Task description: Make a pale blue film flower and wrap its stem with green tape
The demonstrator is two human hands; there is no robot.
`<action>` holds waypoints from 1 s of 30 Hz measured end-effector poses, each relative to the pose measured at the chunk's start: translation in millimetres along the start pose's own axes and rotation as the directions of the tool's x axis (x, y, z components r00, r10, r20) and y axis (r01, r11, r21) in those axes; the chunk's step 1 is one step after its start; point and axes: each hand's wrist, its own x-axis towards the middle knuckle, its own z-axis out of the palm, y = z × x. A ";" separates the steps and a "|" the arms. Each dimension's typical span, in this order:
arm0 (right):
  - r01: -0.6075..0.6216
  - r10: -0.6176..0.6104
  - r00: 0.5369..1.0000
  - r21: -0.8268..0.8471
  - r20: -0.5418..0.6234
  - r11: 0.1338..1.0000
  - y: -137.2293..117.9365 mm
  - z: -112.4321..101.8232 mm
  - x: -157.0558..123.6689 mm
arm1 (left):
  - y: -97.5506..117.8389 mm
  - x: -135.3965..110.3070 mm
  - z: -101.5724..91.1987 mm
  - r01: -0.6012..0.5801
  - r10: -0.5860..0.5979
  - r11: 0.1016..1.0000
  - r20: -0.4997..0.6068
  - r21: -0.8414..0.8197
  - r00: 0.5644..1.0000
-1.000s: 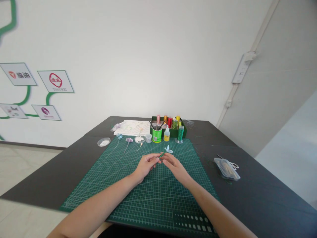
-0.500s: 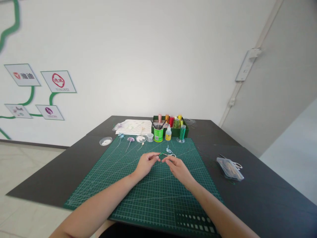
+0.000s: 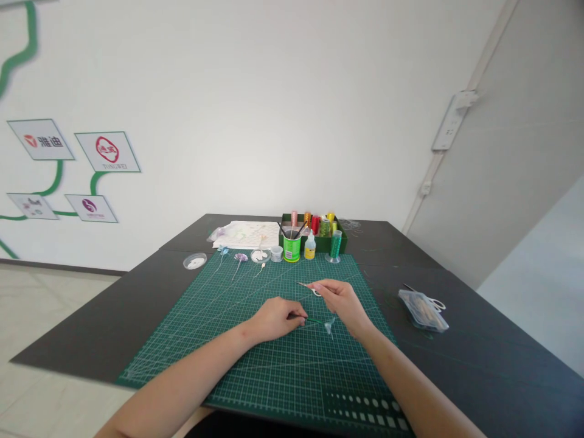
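Observation:
My left hand rests on the green cutting mat and pinches the green stem of a small wire flower. Its pale blue blossom points right and lies low over the mat, just below my right hand. My right hand holds a thin, pointed metal tool, which looks like small scissors, with its tip pointing left and away from the flower.
At the mat's far edge stand a green cup of tools, a glue bottle, a green thread spool and a box of coloured spools. Small dishes and finished wire flowers lie far left. A clear plastic box with scissors sits on the right.
Both hands came nearer and lower. The flower swung from pointing up and away to lying rightward near the mat. My right hand let go of the stem and picked up the metal tool.

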 end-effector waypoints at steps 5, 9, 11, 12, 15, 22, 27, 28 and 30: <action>0.000 0.000 0.996 -0.006 -0.087 1.000 2.6 -1.6 1.9 | 3.5 -2.5 -0.4 -0.066 0.064 0.996 0.032 0.055 0.997; 0.003 -0.005 0.992 -0.015 -0.128 1.000 6.4 -3.7 4.8 | 3.9 -3.7 -0.5 -0.130 0.126 0.990 0.060 0.061 0.990; 0.004 -0.007 0.991 -0.022 -0.137 1.000 8.8 -4.9 6.6 | 3.9 -3.9 -0.9 -0.163 0.159 0.985 0.073 0.053 0.985; 0.003 -0.007 0.990 -0.026 -0.140 1.000 10.0 -5.5 7.4 | 4.1 -3.9 -1.3 -0.178 0.174 0.983 0.078 0.049 0.982; 0.001 -0.006 0.990 -0.038 -0.142 0.999 13.3 -7.0 9.3 | 5.3 -3.9 -2.9 -0.211 0.208 0.977 0.085 0.030 0.974; 0.004 -0.012 0.991 -0.065 -0.133 0.998 20.5 -10.1 13.0 | 12.3 -6.4 -4.9 -0.194 0.199 0.978 0.071 -0.079 0.977; 0.021 -0.031 0.993 -0.091 -0.118 0.996 30.2 -14.1 20.7 | 14.1 -7.6 -4.1 -0.163 0.170 0.975 0.034 -0.153 0.985; 0.021 -0.031 0.994 -0.100 -0.107 0.995 32.5 -14.9 22.2 | 13.8 -7.2 -3.9 -0.156 0.160 0.974 0.016 -0.162 0.987; 0.015 -0.025 0.997 -0.123 -0.080 0.992 36.7 -15.9 24.5 | 12.6 -6.0 -3.4 -0.137 0.134 0.974 -0.027 -0.181 0.991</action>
